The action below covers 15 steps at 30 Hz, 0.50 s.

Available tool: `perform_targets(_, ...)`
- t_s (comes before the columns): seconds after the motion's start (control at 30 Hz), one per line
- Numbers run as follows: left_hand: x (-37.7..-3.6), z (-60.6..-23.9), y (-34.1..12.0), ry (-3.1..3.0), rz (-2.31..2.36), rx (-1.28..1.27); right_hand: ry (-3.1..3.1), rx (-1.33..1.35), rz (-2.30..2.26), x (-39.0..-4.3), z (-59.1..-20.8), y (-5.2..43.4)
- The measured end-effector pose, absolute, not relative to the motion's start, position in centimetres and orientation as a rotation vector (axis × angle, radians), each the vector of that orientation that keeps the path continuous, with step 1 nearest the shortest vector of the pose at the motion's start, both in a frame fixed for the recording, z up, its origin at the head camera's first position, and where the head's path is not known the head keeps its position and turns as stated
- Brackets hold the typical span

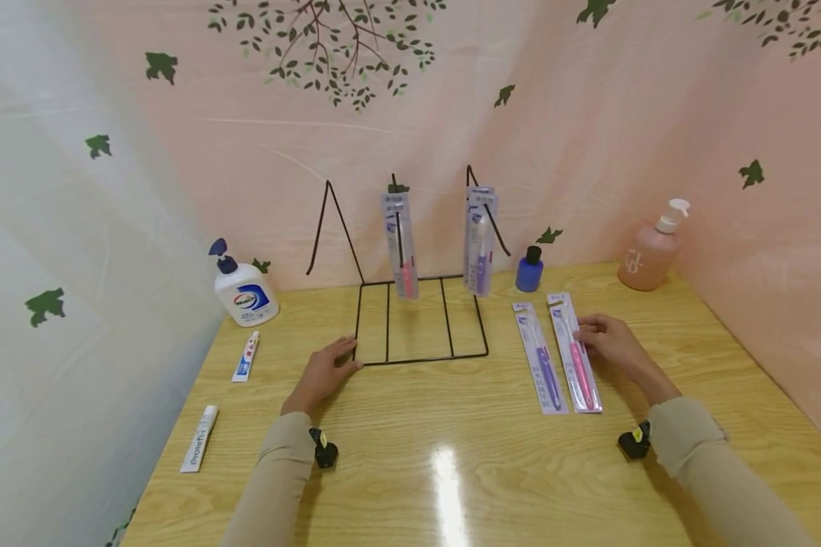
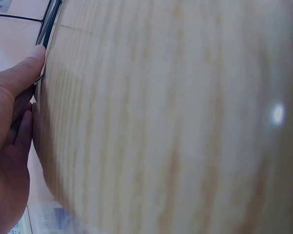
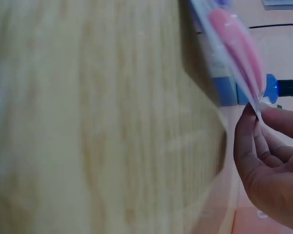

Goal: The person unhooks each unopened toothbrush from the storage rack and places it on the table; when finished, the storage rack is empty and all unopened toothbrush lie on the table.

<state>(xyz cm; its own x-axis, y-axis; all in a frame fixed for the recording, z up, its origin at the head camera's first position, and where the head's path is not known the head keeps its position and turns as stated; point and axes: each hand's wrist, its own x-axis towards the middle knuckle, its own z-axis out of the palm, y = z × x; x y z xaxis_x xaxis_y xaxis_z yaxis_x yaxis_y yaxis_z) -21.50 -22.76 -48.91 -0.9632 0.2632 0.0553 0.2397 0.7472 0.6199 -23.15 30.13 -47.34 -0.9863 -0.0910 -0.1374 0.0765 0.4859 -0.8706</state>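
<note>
My right hand [image 1: 610, 342] pinches the right edge of a packaged pink toothbrush [image 1: 579, 365]. In the right wrist view the thumb and index finger [image 3: 245, 139] close on the edge of its clear pack, which stands tilted there. Just left of it lies a packaged purple toothbrush [image 1: 546, 365]. A black wire rack [image 1: 417, 360] stands at the middle of the table, and my left hand [image 1: 324, 374] holds its front left corner between thumb and fingers. Packaged toothbrushes hang from two of its hooks, a pink one [image 1: 406, 277] in the middle and a purple one [image 1: 480, 262] at the right.
At the left stand a white pump bottle [image 1: 249, 300], a small toothpaste tube [image 1: 245, 357] and a white Protefix tube [image 1: 200, 441], both tubes lying flat. A blue bottle [image 1: 530, 273] and a pink pump bottle [image 1: 646, 254] stand at the back right. Patterned cloth [image 1: 588, 114] encloses the wooden table [image 1: 383, 456].
</note>
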Motion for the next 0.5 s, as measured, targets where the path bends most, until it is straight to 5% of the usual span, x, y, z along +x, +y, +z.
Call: perform_targets(0.5, -21.53, -48.92, -22.8, 2.903, 0.995, 0.403, 2.627, 0.081, -1.278, -23.73, -47.22, 29.76)
